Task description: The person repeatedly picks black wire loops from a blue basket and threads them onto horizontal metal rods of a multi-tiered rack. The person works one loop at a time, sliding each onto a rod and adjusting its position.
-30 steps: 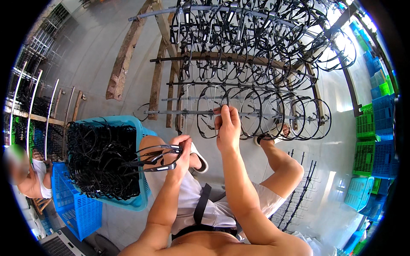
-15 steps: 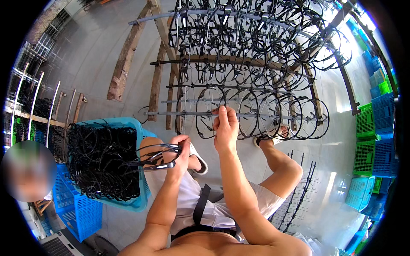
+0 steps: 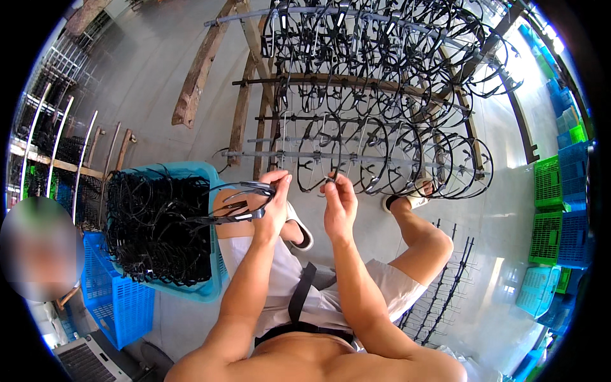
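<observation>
My left hand [image 3: 272, 207] is closed around a few glossy black curved plastic frames [image 3: 232, 219], whose thin ends reach left over my thigh. My right hand [image 3: 339, 207] is raised beside it, thumb and fingers pinched at the lower end of a thin black curved frame [image 3: 337, 153] by the rack. Whether this frame hangs from the rack's hook is hard to make out. In front of both hands, the lowest grey rod [image 3: 305, 155] of the rack carries several similar curved pieces, their loops hanging down.
A light-blue basket [image 3: 219, 254] full of black frames stands at my left, with a blue crate [image 3: 121, 312] beside it. Wooden posts [image 3: 203, 76] support the rack. Rods with thin hooks [image 3: 449, 280] lie on the floor at right. Green and blue crates [image 3: 547, 235] are stacked far right. Another person is at far left.
My right hand has come down from the rack's lowest rod, pinching a black frame's end. My left hand has risen slightly and moved closer to it, still holding its frames.
</observation>
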The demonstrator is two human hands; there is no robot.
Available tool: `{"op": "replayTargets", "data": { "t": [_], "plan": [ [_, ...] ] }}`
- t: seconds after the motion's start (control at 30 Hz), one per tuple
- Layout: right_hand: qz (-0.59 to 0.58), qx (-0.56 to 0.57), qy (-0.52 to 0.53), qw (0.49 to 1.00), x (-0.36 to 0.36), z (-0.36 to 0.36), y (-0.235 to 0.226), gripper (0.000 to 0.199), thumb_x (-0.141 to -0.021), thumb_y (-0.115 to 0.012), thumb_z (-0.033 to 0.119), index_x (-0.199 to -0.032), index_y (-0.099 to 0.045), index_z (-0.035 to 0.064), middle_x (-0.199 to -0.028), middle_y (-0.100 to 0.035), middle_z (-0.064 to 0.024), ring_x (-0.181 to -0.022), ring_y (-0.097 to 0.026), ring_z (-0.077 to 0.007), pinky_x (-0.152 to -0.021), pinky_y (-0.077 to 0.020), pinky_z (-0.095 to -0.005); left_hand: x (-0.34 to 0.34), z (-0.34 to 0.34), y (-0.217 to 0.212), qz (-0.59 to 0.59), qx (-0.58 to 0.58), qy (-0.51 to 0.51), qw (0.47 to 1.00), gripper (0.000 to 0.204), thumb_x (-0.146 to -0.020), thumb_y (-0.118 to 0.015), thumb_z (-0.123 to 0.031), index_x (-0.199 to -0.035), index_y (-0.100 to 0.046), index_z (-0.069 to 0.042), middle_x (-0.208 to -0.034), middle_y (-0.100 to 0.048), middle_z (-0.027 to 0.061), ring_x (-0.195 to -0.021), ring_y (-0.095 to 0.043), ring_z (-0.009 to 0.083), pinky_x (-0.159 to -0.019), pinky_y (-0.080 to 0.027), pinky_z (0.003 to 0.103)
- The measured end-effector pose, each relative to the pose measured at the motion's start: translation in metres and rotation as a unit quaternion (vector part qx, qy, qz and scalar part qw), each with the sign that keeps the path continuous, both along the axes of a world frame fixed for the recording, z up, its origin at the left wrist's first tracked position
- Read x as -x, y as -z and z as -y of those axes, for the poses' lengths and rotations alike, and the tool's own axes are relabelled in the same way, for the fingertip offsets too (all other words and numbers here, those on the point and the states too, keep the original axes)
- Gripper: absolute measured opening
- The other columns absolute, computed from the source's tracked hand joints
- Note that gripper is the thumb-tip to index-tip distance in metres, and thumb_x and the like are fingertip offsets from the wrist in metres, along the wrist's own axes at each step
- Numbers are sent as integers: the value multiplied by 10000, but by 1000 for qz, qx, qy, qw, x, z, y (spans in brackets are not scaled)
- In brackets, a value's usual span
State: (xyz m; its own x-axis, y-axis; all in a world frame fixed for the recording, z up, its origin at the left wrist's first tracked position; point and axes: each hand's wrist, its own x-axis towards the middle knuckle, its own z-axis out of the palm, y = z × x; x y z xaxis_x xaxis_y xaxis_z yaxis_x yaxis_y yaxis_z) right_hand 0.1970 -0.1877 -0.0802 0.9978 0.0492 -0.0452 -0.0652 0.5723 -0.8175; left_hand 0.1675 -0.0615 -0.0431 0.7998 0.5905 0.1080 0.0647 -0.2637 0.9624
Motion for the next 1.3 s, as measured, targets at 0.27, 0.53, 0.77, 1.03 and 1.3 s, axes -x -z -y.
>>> {"op": "replayTargets", "data": {
  "t": [0.27, 0.53, 0.77, 1.03, 1.3],
  "plan": [
    [-26, 8, 50, 998, -4, -12, -5, 131, -912, -584, 125, -976, -584, 11, -790, -578, 2, -732, -524, -88, -715, -409, -218, 2, 1, 9, -8, 8, 8, 1000, 209, -872, -649, -167, -1003, -619, -7, -892, -633, 54, -776, -557, 111, -719, -454, 243],
    [205, 466, 123, 852, 31, 3, -52, 448, -826, -591, 16, -1253, -456, 1, -1111, -449, -202, -1056, -411, -356, -912, -361, -394, 40, -10, -32, 27, 289, -1, 957, 333, -910, -583, -326, -1058, -602, -29, -877, -609, 60, -781, -572, 149, -733, -467, 274],
    [112, 290, -311, 898, 44, -13, -86, 221, -867, -606, 97, -1054, -605, -21, -950, -608, -150, -840, -600, -282, -741, -478, -319, 64, -29, -49, 99, 503, 112, 851, 508, -953, -399, -489, -1072, -592, -33, -1036, -627, 115, -927, -580, 224, -870, -471, 355],
    [-24, 56, -80, 995, 42, 0, -96, 240, -977, -461, 206, -944, -588, 5, -783, -600, -50, -618, -558, -111, -520, -424, -220, 72, -54, -27, 247, 440, 165, 848, 352, -966, -460, -310, -1109, -574, -9, -612, -556, 70, -637, -565, 204, -783, -481, 412],
    [9, 261, 40, 965, 1, -40, -86, 220, -972, -474, 191, -1057, -527, -5, -798, -567, -26, -688, -539, -87, -586, -445, -231, 32, -40, -10, -37, 59, 126, 990, 290, -875, -598, -105, -1158, -583, -43, -761, -616, 43, -642, -569, 122, -609, -466, 254]
  ]
}}
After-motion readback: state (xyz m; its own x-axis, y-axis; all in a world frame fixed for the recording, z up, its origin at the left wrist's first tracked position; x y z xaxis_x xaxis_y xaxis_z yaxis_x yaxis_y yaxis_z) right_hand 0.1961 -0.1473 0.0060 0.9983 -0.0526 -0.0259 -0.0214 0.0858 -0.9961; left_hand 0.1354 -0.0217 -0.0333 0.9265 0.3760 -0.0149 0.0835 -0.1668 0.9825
